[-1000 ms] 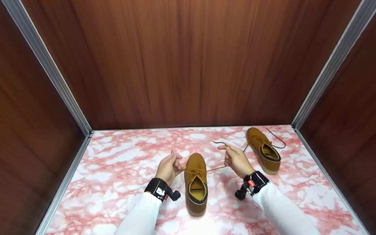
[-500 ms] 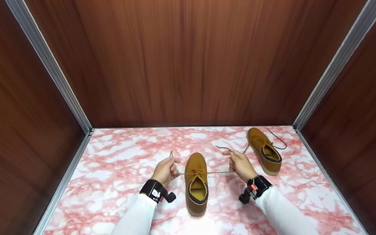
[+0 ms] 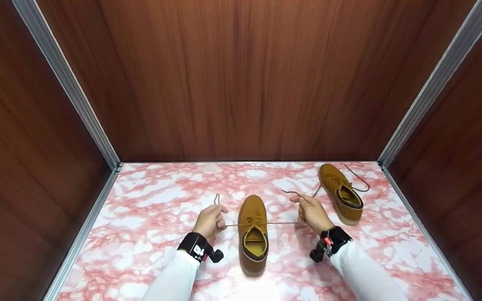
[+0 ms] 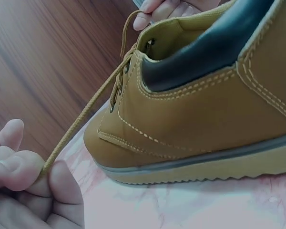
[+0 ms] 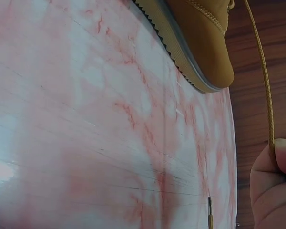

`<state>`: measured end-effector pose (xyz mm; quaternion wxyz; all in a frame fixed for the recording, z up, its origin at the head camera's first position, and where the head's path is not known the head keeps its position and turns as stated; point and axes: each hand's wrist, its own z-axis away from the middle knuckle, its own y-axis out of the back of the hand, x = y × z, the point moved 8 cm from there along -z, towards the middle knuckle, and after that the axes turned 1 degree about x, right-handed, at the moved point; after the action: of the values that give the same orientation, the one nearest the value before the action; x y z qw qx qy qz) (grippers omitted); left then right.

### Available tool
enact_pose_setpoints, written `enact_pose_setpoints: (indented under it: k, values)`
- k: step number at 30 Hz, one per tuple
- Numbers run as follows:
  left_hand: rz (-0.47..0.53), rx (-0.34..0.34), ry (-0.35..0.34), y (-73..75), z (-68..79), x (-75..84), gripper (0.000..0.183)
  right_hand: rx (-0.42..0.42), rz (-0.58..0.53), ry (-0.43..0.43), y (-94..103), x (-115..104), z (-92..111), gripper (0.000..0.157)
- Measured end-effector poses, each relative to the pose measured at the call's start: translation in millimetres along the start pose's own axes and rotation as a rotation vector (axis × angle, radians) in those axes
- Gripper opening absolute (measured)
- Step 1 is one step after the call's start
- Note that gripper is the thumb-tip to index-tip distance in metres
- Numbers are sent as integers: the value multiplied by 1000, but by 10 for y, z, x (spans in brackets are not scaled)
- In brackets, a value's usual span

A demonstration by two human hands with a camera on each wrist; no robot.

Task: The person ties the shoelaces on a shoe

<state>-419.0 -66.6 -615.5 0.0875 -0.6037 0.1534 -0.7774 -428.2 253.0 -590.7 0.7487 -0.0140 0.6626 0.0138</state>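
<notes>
A tan lace-up shoe [image 3: 252, 209] stands upright between my hands, toe pointing away from me. To its left, my left hand [image 3: 210, 219] grips one end of its shoelace [image 4: 86, 114], and a loop of lace sticks up above the fingers. On the other side my right hand [image 3: 313, 212] holds the opposite end, its free tip trailing out past the fingers. The lace runs nearly straight and taut across the shoe's throat from hand to hand. In the right wrist view the lace [image 5: 264, 71] rises from the pinching thumb and finger toward the shoe.
A second tan shoe [image 3: 341, 194] rests at the back right, its laces loose on the surface. Brown wood-grain panels [image 3: 241, 83] enclose the pink-and-white marbled tabletop [image 3: 153, 234] at the back and sides. Each wrist wears a black strap with a camera.
Both hands have drawn apart and slightly toward me, pulling the lace straight across the shoe. More lace now shows above the left fingers. The shoe has stayed in place.
</notes>
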Motion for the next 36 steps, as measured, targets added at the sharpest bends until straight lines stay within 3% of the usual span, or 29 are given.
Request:
enact_pose_setpoints:
  k: [11,19,30,36]
  values:
    - [-87,-17,-15,57,6,34,15,32,6,24,49,-59,18,36]
    - [-135,-27,-35,87,27,36,23,14,33,27,52,-50,26,35]
    - [-165,-37,-10,5,29,55,20,-16,86,1,-58,-22,34,35]
    - [-251,-18,7,-52,29,93,24,-50,79,-22,-128,-52,26,36]
